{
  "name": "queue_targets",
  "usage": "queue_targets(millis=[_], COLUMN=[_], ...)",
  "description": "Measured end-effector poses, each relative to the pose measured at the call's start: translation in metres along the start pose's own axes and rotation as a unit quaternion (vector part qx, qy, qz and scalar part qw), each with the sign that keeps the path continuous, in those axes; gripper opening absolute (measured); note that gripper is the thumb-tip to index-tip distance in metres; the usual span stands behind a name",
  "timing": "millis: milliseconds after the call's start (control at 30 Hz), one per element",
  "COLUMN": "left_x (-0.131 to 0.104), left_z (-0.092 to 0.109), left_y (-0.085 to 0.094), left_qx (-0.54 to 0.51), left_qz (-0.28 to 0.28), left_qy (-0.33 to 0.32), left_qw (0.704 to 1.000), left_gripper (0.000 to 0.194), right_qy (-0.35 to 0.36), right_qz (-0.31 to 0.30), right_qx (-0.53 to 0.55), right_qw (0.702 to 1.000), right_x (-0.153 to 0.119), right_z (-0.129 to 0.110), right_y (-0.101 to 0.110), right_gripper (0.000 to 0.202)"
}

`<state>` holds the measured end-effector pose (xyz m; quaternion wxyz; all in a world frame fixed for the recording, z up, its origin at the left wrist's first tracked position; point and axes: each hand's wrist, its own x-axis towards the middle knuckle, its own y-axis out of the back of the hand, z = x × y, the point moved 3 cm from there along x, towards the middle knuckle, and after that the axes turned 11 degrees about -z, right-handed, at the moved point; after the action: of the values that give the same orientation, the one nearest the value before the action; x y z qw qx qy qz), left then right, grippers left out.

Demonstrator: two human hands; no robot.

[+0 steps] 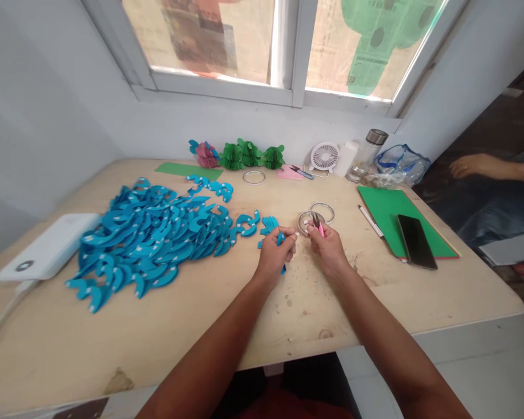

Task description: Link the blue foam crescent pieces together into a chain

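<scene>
Near the middle of the table, my left hand [274, 254] is closed on a blue paper cutout [280, 239], which shows partly between and below the fingers. A small white bit sits at its fingertips. Close by on the right, my right hand [328, 249] grips a small pair of pink-handled snips [317, 222], dark blades pointing away from me. Two silvery rings [325, 205] overlap just beyond that hand. Beside my left hand lies a fringed blue paper piece [269, 223]. A large heap of curved blue cutouts [157, 233] with white patches spreads to the left.
A white power bank [48, 247] with a cable lies far left. Along the back stand green paper shapes [248, 154], a small fan [325, 156] and a bottle [369, 152]. Right are a green sheet [386, 212], a pen [371, 221] and a phone [416, 241]. Another person's hand [475, 166] shows beyond.
</scene>
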<state>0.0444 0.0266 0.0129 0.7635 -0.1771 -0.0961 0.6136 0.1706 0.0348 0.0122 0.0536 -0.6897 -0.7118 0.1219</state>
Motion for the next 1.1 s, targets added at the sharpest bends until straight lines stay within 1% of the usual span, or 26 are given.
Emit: queue_targets(millis=[133,267,400,500,600,667,767,967,1100], left_x=[0.001,0.003,0.004,0.005,0.005,0.004,0.002,0.003,0.004], left_z=[-0.002,-0.004,-0.003,0.0,0.005,0.008,0.011,0.007,0.005], left_y=[0.0,0.003,0.009,0.012,0.012,0.01,0.008,0.008,0.009], left_qx=[-0.052,-0.093,-0.14,-0.17,-0.184,-0.175,-0.153,-0.122,-0.117], left_qz=[-0.009,-0.007,0.004,0.008,0.003,-0.006,-0.019,-0.022,-0.028], left_qy=[0.034,0.05,0.061,0.063,0.08,0.094,0.106,0.109,0.1], left_qw=[0.998,0.994,0.988,0.983,0.98,0.98,0.982,0.986,0.988], left_gripper=[0.031,0.034,0.034,0.038,0.05,0.06,0.069,0.068,0.069], right_qy=[0.011,0.03,0.027,0.014,0.013,0.024,0.045,0.061,0.076], right_qz=[-0.007,-0.045,-0.12,-0.188,-0.263,-0.289,-0.293,-0.28,-0.28], right_qx=[-0.007,0.001,-0.015,-0.05,-0.091,-0.108,-0.116,-0.143,-0.183], right_qw=[1.0,0.999,0.992,0.981,0.961,0.951,0.948,0.947,0.939], right_x=[0.001,-0.002,-0.006,-0.01,-0.015,-0.017,-0.018,-0.017,-0.015], right_z=[-0.001,-0.005,-0.004,-0.001,0.0,0.0,-0.002,-0.001,-0.001], right_y=[0.0,-0.005,-0.011,-0.017,-0.025,-0.029,-0.032,-0.031,-0.029], right_gripper=[0.035,0.034,0.033,0.035,0.032,0.029,0.027,0.023,0.022])
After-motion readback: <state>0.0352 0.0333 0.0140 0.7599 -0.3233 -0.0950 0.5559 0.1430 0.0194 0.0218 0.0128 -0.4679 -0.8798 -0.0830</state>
